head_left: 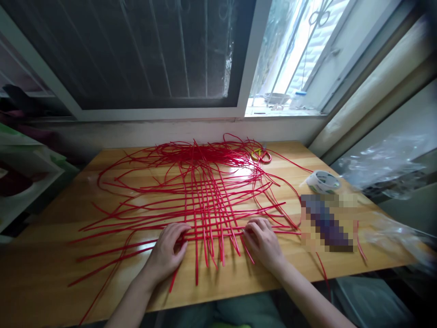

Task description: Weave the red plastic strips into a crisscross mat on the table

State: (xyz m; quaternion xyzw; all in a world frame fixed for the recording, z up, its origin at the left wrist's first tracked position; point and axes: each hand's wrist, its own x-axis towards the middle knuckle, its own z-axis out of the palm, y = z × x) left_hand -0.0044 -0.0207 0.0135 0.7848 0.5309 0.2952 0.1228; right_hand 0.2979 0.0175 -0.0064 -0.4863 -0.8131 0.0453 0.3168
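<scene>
Many long red strips (205,191) lie crossed in a loose woven grid on a wooden table (51,273). My left hand (168,251) rests at the grid's near left edge, fingers curled down on the horizontal strips. My right hand (262,240) sits at the near right edge, fingers bent and pinching or pressing the strips there. Both hands touch the strips near the table's front. Loose strip ends fan out to the left and loop at the far side.
Scissors with yellow and red handles (261,156) lie at the far side among the strips. A roll of tape (322,181) sits on the right, with a blurred-out object (326,223) nearer. Clear plastic wrap (382,166) lies off the right edge. A window runs behind.
</scene>
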